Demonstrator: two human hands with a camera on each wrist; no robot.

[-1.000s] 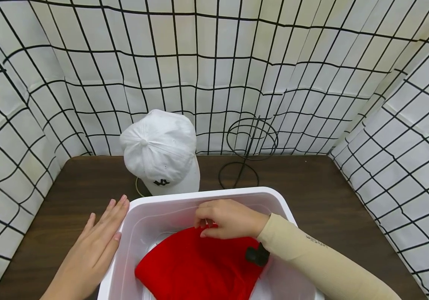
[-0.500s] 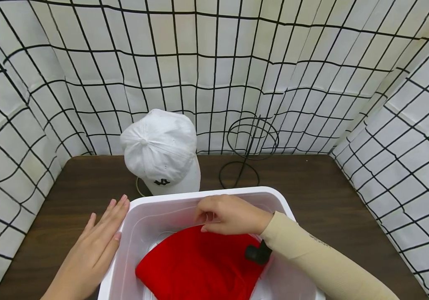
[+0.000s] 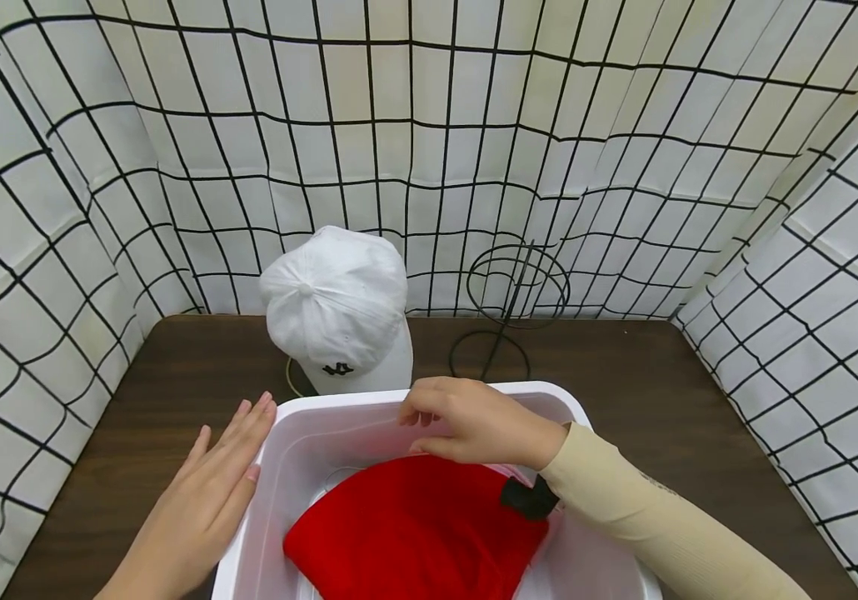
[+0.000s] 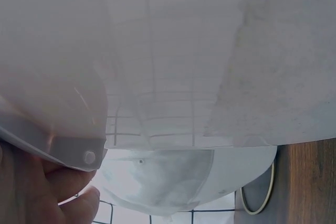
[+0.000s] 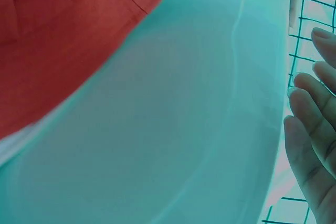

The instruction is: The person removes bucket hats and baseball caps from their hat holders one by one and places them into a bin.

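My left hand lies along the left side of a white plastic bin, its fingers straight and touching the rim. In the left wrist view, some of its fingers show beside the bin's rim. Within the bin is a red cloth item with a curved far edge; its exact kind is hard to tell. Over the bin's far side, just above that edge, hovers my right hand, fingers loosely bent around nothing. The right wrist view has these fingers apart from the red cloth.
Behind the bin, a white baseball cap with a dark logo sits on a stand. To its right is a black wire stand with rings. Both rest on a dark wooden table, enclosed by a white wall with black grid lines.
My right hand has risen slightly away from the red cloth, its fingers loosening. The left hand stays on the bin's rim. The whole head view has shifted slightly.
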